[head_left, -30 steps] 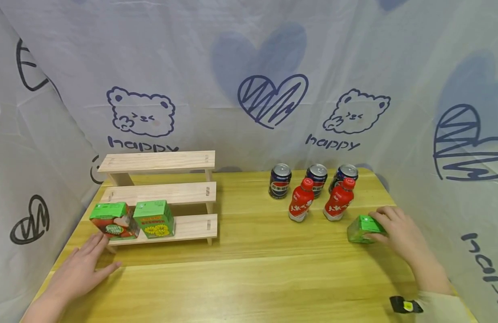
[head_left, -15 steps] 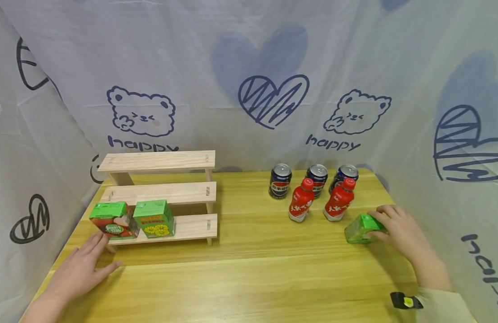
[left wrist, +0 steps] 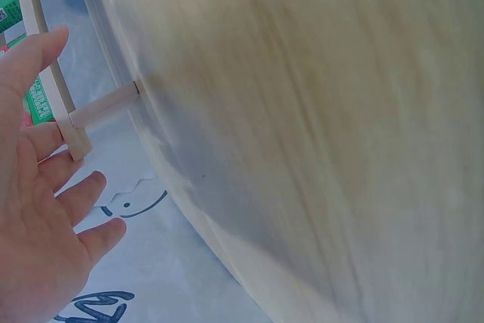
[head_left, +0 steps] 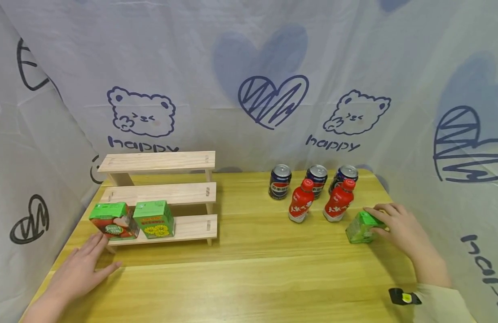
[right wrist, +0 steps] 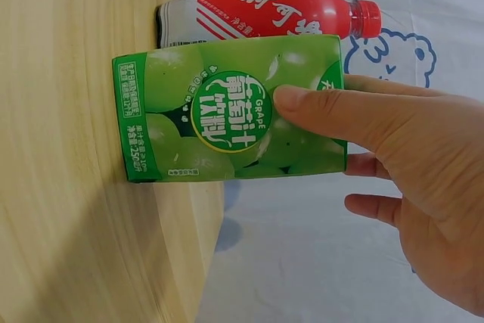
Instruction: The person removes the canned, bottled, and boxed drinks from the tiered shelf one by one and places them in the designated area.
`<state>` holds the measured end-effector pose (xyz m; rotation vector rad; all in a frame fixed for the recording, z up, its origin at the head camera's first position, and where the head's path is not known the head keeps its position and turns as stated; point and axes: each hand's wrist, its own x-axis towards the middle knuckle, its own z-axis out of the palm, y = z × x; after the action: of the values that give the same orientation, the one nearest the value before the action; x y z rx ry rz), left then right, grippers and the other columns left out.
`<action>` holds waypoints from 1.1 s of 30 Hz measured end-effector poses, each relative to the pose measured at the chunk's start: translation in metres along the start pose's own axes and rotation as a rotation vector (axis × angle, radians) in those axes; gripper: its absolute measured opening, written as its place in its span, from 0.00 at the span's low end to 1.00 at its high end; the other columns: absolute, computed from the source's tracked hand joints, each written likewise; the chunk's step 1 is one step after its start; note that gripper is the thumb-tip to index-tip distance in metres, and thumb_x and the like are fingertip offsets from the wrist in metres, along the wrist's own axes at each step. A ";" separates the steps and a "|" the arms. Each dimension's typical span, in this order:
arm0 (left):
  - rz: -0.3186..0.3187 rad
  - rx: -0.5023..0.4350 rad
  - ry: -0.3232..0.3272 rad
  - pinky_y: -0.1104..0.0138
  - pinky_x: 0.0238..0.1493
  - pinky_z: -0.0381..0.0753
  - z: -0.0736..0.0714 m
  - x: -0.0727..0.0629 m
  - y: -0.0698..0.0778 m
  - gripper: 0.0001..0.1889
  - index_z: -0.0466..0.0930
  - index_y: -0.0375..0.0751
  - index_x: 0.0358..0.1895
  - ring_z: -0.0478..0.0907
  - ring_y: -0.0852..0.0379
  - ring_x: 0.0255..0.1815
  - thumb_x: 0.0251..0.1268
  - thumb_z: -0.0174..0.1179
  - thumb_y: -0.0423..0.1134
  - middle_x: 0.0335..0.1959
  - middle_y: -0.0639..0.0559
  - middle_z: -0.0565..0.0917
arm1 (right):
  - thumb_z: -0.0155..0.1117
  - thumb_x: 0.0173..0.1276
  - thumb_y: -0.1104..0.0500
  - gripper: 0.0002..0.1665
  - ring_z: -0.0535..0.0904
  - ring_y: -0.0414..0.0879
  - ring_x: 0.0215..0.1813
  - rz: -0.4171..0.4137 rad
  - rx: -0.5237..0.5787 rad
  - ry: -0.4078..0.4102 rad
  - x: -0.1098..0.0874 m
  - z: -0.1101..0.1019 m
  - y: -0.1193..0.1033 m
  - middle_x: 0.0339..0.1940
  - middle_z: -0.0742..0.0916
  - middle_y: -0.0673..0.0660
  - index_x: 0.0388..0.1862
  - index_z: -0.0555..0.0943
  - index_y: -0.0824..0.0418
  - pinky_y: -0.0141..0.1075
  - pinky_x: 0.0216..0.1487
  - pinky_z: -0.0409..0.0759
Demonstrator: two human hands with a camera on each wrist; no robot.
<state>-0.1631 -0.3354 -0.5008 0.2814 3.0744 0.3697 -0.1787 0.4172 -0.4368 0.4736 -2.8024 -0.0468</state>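
My right hand [head_left: 402, 229] pinches a green grape juice carton [right wrist: 227, 111], thumb on its printed front and fingers behind. The carton stands upright at the table's right side, its base at the tabletop. My left hand [head_left: 77, 271], fingers spread, is at the left front corner of a three-tier wooden shelf [head_left: 157, 193], fingertips right at the lowest board [left wrist: 53, 85]. On that board sit two juice cartons side by side: a red and green one [head_left: 113, 222] beside the left fingertips, and a green one with yellow flowers [head_left: 155, 220].
Two red bottles [head_left: 301, 200] [head_left: 339, 200] stand just behind the grape carton. Behind them are three dark blue cola cans [head_left: 279, 181]. Printed white cloth [head_left: 200, 89] closes off the back and sides of the wooden table [head_left: 249, 287].
The grape juice carton has turned and shifted slightly in place, with more of its printed front showing. My right fingers have moved a little over its top. The left hand stays still.
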 end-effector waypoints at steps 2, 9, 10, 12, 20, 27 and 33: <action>0.000 0.000 -0.002 0.30 0.65 0.54 0.000 0.000 0.000 0.52 0.54 0.23 0.73 0.53 0.23 0.71 0.63 0.53 0.68 0.73 0.22 0.53 | 0.76 0.53 0.54 0.35 0.73 0.64 0.54 0.002 -0.001 -0.004 0.000 0.000 0.000 0.52 0.83 0.63 0.61 0.78 0.56 0.64 0.48 0.74; 0.008 0.006 0.011 0.30 0.65 0.54 0.002 -0.001 0.000 0.52 0.54 0.23 0.72 0.54 0.23 0.71 0.64 0.54 0.67 0.73 0.22 0.53 | 0.75 0.52 0.56 0.34 0.73 0.64 0.54 0.003 0.008 -0.002 -0.003 0.000 -0.002 0.53 0.83 0.63 0.61 0.78 0.55 0.64 0.50 0.73; 0.009 0.006 0.016 0.30 0.65 0.54 0.002 -0.001 0.000 0.51 0.55 0.23 0.72 0.54 0.23 0.71 0.64 0.55 0.67 0.73 0.22 0.53 | 0.76 0.52 0.56 0.34 0.73 0.64 0.54 0.002 0.008 0.001 -0.003 0.000 -0.002 0.53 0.83 0.63 0.61 0.78 0.55 0.64 0.50 0.73; 0.010 0.004 0.019 0.30 0.65 0.54 0.002 -0.002 0.000 0.51 0.54 0.23 0.72 0.54 0.23 0.71 0.64 0.55 0.67 0.73 0.22 0.53 | 0.76 0.52 0.57 0.35 0.72 0.64 0.55 0.002 0.011 0.002 -0.003 -0.001 -0.002 0.54 0.83 0.63 0.61 0.78 0.55 0.65 0.51 0.73; 0.010 -0.001 0.013 0.30 0.65 0.54 0.002 -0.002 -0.002 0.51 0.55 0.23 0.73 0.54 0.23 0.71 0.64 0.54 0.67 0.74 0.23 0.53 | 0.77 0.53 0.50 0.42 0.70 0.67 0.60 0.075 0.056 -0.024 -0.001 -0.008 -0.008 0.61 0.78 0.66 0.68 0.72 0.54 0.67 0.56 0.69; 0.004 -0.008 0.003 0.30 0.66 0.53 0.001 -0.002 -0.001 0.52 0.53 0.24 0.73 0.52 0.23 0.72 0.64 0.53 0.68 0.74 0.23 0.51 | 0.76 0.54 0.49 0.41 0.71 0.65 0.59 0.081 0.067 0.071 0.006 -0.019 -0.024 0.59 0.78 0.64 0.66 0.73 0.55 0.65 0.55 0.71; 0.011 -0.006 0.010 0.29 0.65 0.53 0.001 -0.001 0.000 0.51 0.53 0.24 0.73 0.52 0.23 0.72 0.64 0.53 0.67 0.75 0.24 0.51 | 0.75 0.54 0.46 0.37 0.75 0.63 0.54 0.005 0.078 0.218 0.019 -0.028 -0.043 0.52 0.81 0.65 0.61 0.78 0.58 0.61 0.53 0.75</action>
<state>-0.1622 -0.3358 -0.5016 0.2978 3.0825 0.3815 -0.1741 0.3705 -0.4079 0.4604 -2.5980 0.1094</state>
